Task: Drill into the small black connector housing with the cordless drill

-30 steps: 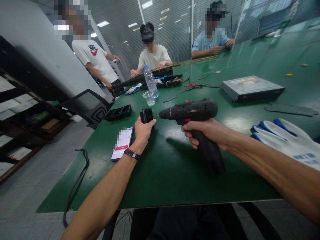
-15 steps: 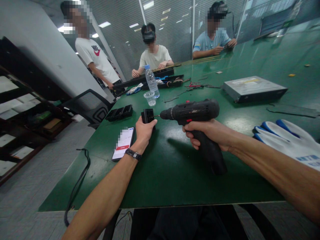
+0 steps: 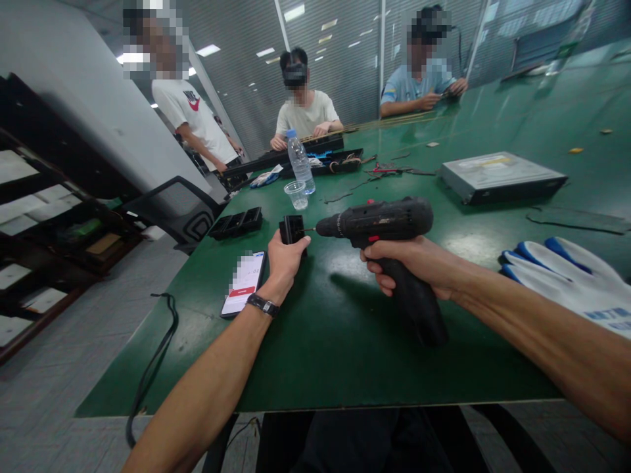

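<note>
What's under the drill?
Green table, with a dark shadow on it. The drill and right hand cover part of the surface; what's there can't be seen.

Left forearm (image 3: 207, 378): bare, extended forward, angled toward the right.
Left hand (image 3: 284, 261): curled in a grip, thumb directed right; other fingers largely hidden.
Right forearm (image 3: 532, 322): bare, angled inward.
Right hand (image 3: 428, 259): wrapped firmly, thumb pointing left, fingers bent beneath.

1. On the surface (image 3: 335, 355), the phone (image 3: 241, 295) lies left, the glove (image 3: 566, 279) right.
2. Between them, the drill (image 3: 382, 221) is right of the box (image 3: 292, 223).
3. Behind the box, the cup (image 3: 296, 197) stands before the bottle (image 3: 300, 161).
4. Behind the glove: the case (image 3: 500, 176).
</note>
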